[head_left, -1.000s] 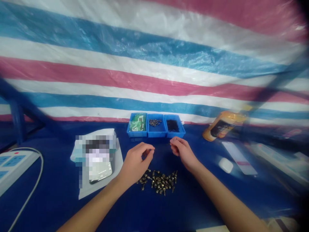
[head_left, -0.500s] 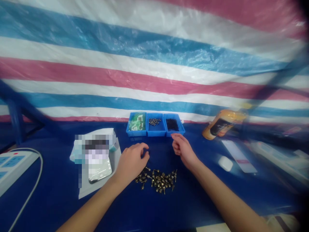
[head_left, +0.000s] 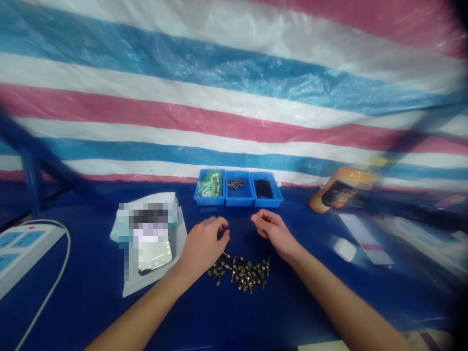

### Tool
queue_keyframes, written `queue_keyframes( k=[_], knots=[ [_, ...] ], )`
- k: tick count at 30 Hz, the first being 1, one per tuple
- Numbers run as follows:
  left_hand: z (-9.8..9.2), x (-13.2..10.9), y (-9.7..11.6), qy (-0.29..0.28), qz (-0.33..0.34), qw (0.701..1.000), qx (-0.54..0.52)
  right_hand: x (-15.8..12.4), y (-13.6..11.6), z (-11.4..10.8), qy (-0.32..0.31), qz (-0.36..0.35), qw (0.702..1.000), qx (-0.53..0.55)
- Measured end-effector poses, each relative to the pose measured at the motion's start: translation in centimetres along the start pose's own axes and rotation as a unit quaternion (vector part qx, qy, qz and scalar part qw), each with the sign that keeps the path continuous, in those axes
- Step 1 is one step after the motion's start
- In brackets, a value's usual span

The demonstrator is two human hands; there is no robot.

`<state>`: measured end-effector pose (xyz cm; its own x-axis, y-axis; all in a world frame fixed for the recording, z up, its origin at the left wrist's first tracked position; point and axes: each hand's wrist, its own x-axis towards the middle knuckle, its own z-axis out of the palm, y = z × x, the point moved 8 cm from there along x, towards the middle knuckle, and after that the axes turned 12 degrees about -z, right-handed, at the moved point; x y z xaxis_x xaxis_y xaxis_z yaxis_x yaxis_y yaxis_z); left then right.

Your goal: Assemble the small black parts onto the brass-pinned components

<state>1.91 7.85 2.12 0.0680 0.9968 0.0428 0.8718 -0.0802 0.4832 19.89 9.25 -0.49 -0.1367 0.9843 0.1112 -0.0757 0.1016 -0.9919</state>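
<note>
A heap of small brass-coloured screws [head_left: 241, 273] lies on the blue table [head_left: 278, 312] between my forearms. My left hand [head_left: 203, 246] hovers just behind the heap's left end, fingers curled in a pinch on something too small to make out. My right hand [head_left: 272, 231] sits a little behind the heap's right end, fingers also curled in and pinched. Behind both hands stand three small blue bins in a row: the left bin [head_left: 209, 187] holds green packets, the middle bin [head_left: 238, 189] a few metal screws, the right bin [head_left: 264, 190] small black parts.
A phone on white paper [head_left: 155, 243] lies left of my left hand. A white power strip with its cable [head_left: 22, 243] is at the far left. An orange bottle [head_left: 338, 190], a white mouse [head_left: 344, 249] and flat white items are at the right. A striped tarp hangs behind.
My right hand came back from the black-parts bin toward the middle. My left hand dipped toward the screw heap and stays there pinched. The camera shifted slightly.
</note>
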Motion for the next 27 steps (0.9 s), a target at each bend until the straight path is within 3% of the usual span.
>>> queue_keyframes(
  k=[3,9,13,17,22,27],
  knots=[
    [0.1,-0.1,0.0,0.013,-0.010,0.999,0.028,0.0,-0.2,-0.1,0.011,-0.014,1.000,0.016],
    [1.2,-0.1,-0.2,0.000,0.007,0.998,0.059,0.1,-0.3,-1.9,0.115,-0.042,0.991,0.048],
    [1.2,0.0,-0.2,-0.006,0.016,0.998,0.052,0.4,0.0,-2.2,0.115,-0.033,0.992,0.050],
    [0.2,-0.2,0.5,0.023,0.046,0.999,0.014,0.2,0.0,-0.6,0.023,-0.013,0.999,-0.034],
    [-0.3,-0.6,1.4,0.033,0.098,0.993,-0.056,-0.8,-0.7,2.4,-0.125,-0.044,0.983,-0.128],
    [-0.1,-1.0,1.9,0.025,0.139,0.985,-0.099,-1.1,-1.1,3.0,-0.158,-0.070,0.971,-0.164]
  ],
)
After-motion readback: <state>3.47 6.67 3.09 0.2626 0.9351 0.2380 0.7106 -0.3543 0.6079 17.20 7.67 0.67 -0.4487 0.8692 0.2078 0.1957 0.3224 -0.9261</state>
